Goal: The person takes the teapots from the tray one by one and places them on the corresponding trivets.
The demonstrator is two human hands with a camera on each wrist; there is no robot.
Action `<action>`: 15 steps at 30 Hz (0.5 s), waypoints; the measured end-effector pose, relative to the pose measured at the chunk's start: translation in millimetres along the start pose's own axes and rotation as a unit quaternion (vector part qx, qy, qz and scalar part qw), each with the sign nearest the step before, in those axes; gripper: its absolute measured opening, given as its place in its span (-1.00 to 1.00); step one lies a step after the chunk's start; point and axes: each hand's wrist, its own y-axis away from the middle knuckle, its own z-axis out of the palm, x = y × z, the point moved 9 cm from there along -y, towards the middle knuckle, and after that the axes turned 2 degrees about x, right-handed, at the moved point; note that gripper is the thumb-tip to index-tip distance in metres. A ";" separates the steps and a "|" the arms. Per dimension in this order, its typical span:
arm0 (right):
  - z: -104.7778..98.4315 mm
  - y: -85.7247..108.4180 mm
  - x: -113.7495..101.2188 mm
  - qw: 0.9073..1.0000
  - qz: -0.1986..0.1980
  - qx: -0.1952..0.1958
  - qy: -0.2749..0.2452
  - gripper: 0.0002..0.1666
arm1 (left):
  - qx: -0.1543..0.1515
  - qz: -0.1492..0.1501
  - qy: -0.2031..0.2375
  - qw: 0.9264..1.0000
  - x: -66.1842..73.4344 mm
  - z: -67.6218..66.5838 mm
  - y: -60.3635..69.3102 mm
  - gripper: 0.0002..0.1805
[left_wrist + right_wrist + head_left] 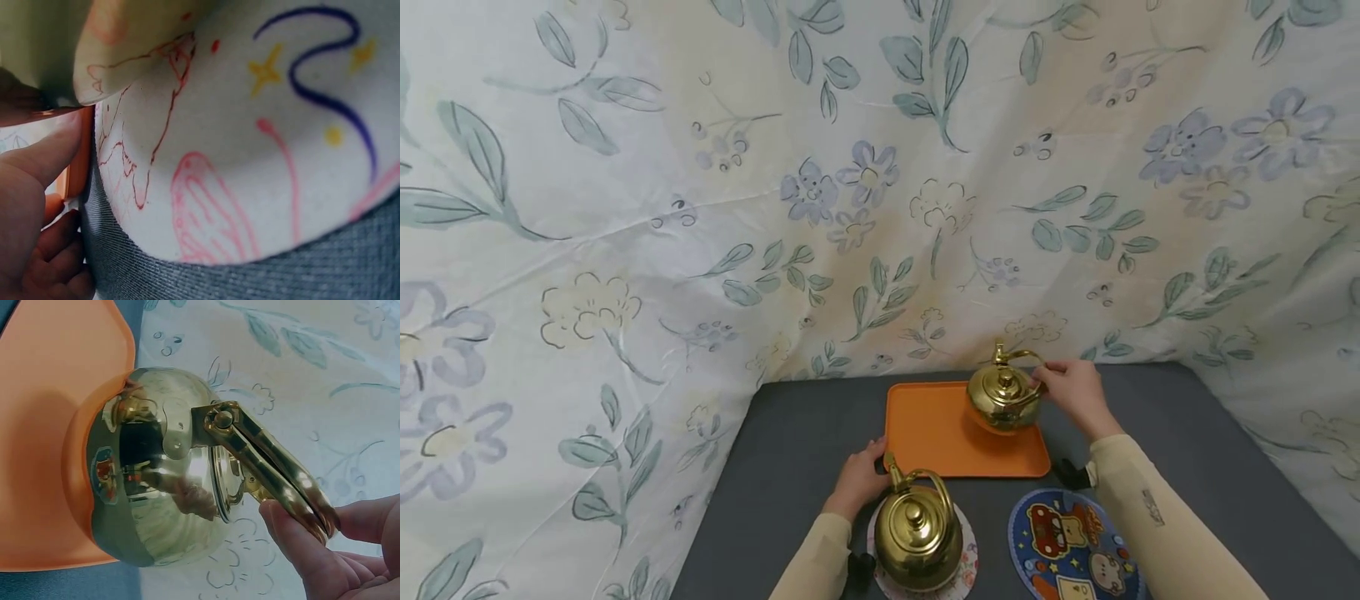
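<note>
A shiny gold teapot (1004,398) is over the right part of an orange tray (925,429); whether its base touches the tray is hard to tell. My right hand (1077,396) pinches the end of its folded-down handle (281,481) between thumb and fingers. At the tray's near left corner, my left hand (859,479) holds the tray's edge, the thumb (53,147) on one side and a finger on the other. Close beside that hand, a second gold teapot (917,542), handle raised, stands on a round white patterned mat (966,567).
A round blue cartoon mat (1071,542) lies near the right forearm. Dark grey cloth (820,417) covers the table. Behind and at the sides hangs a floral curtain (880,208).
</note>
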 end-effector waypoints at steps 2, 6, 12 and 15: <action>-1.5 5.3 -3.7 1.000 -0.006 -0.004 -0.003 -0.42 | 0.002 0.002 0.002 1.000 0.6 -1.0 0.6 -0.18; -6.3 13.0 -7.1 1.000 -0.014 -0.003 0.006 -0.40 | 0.005 0.004 0.000 1.000 2.5 1.4 1.1 -0.18; -12.4 23.6 -12.2 1.000 -0.026 -0.004 0.003 -0.40 | 0.010 0.002 0.006 1.000 4.9 3.4 1.2 -0.19; -15.3 27.8 -16.8 0.999 -0.039 -0.003 -0.004 -0.42 | 0.021 0.005 0.010 1.000 6.5 1.9 -0.7 -0.19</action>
